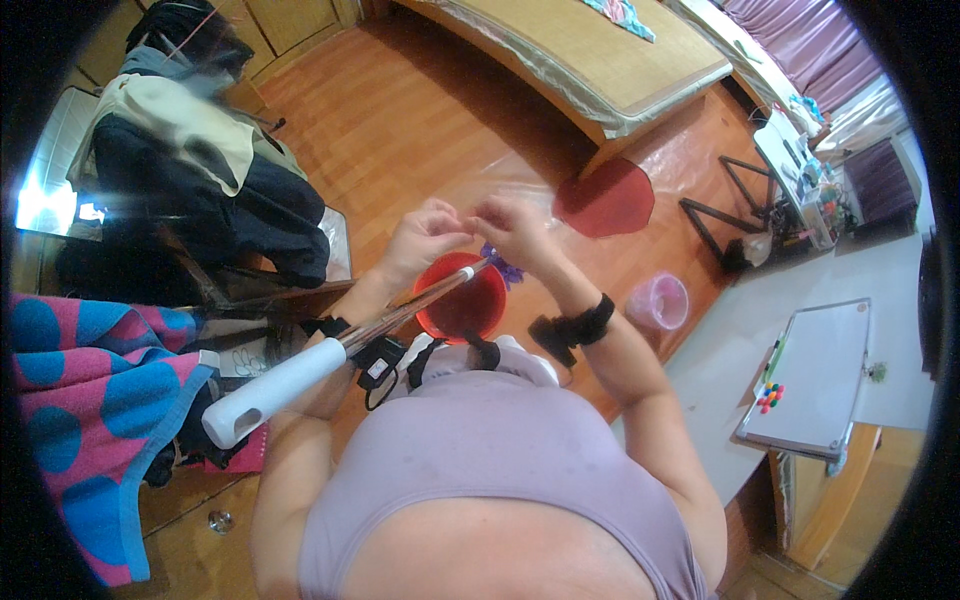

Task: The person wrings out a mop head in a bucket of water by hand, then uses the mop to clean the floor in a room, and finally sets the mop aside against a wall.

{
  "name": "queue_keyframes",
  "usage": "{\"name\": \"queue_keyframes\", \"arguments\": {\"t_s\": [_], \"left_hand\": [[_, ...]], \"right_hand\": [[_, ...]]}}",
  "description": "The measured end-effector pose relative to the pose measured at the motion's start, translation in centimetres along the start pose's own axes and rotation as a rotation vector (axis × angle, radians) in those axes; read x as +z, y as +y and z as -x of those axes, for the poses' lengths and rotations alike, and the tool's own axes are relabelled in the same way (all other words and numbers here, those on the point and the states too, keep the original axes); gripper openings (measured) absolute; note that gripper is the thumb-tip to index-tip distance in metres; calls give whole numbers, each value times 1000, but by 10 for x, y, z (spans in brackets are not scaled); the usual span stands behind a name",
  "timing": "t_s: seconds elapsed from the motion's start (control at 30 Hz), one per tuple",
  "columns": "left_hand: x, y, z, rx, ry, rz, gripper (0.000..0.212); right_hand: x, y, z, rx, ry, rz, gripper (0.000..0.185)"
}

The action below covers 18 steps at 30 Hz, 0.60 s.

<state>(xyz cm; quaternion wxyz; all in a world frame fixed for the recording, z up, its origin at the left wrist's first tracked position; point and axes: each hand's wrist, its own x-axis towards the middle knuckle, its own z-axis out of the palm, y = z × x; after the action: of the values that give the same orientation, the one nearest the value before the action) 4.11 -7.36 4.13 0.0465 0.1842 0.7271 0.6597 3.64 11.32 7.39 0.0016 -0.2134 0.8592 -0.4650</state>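
My left hand [426, 236] and my right hand [517, 234] meet at the fingertips in front of me. Both sets of fingers are bent inward as if pinching; anything between them is too small to make out. A mop's pale blue grip [277, 394] and metal pole [416, 304] slant across my left forearm, with neither hand wrapped around them. At the pole's far end, the purple mop head [504, 266] shows just below my right hand. Under the pole stands a red bucket [496, 300] on the floor. Black straps circle both wrists.
A chair piled with dark clothes [210, 202] stands left, near a dotted blanket [97, 420]. Ahead is a bed [600, 60], with a red mat [607, 199] by its corner. To the right are a pink plastic bin [658, 301], a folding table [784, 161] and a whiteboard [814, 375].
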Motion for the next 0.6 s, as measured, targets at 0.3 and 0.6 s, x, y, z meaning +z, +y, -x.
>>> {"name": "queue_keyframes", "arguments": {"t_s": [0.3, 0.6], "left_hand": [[1, 10, 9, -362, -22, 351, 10], [-4, 5, 9, -348, -92, 412, 7]], "right_hand": [[7, 25, 6, 506, -181, -772, 25], [12, 27, 5, 529, -121, -797, 36]]}}
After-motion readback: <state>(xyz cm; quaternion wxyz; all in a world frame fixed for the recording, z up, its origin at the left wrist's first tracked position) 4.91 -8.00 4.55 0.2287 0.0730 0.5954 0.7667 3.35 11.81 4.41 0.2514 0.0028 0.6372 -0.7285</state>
